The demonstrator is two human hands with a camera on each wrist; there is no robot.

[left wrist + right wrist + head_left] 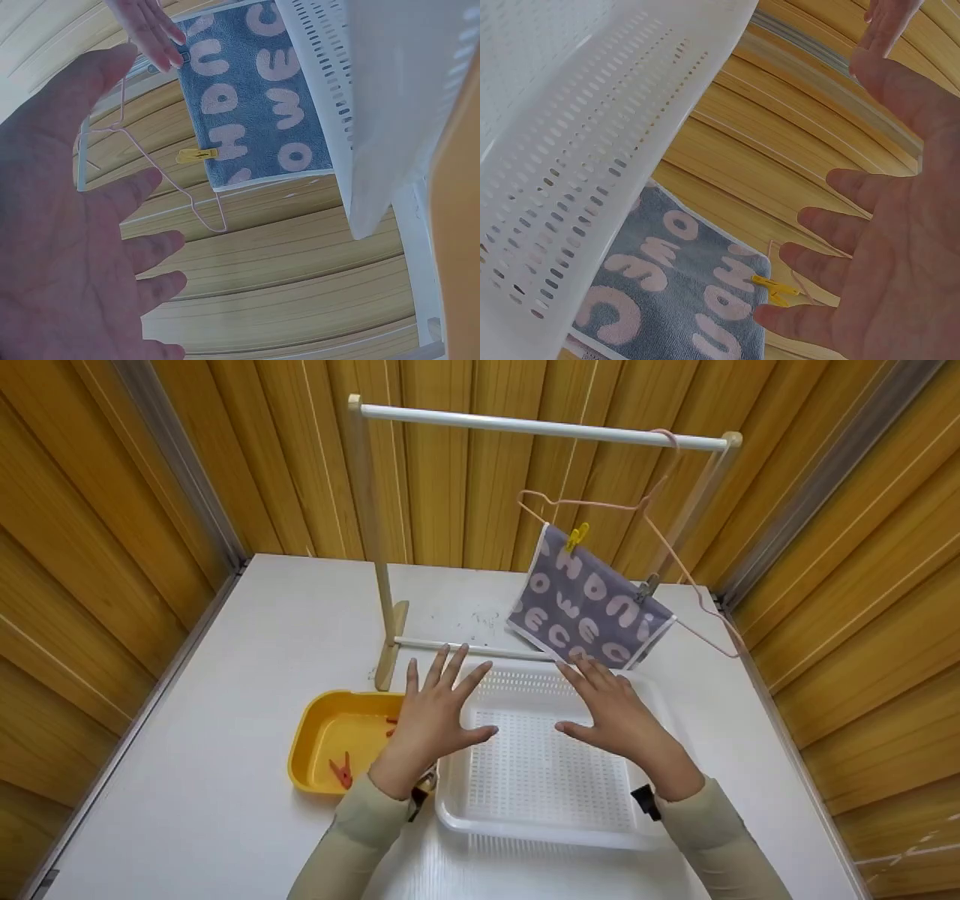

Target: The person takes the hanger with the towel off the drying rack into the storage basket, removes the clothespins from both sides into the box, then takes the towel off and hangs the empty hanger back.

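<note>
Both hands hover over the white perforated basket (547,834), fingers spread and holding nothing. My left hand (433,718) is above the basket's left side, partly covering a yellow tub. My right hand (621,721) is over the basket's right side, its fingertips overlapping the lower edge of a grey-purple towel (559,592) in the head view. Pale letters cover that towel, which hangs tilted from a pink hanger (600,503). A yellow clothespin (577,538) and a grey clip (646,587) fasten its upper edge. The yellow clothespin (197,155) also shows in the left wrist view.
A rack with a white top rod (510,423) and wooden posts stands behind the basket and carries the hanger near its right end. Left of the basket, the yellow tub (301,750) contains red clothespins (342,772). Wood-patterned walls (465,487) enclose the white table (217,720).
</note>
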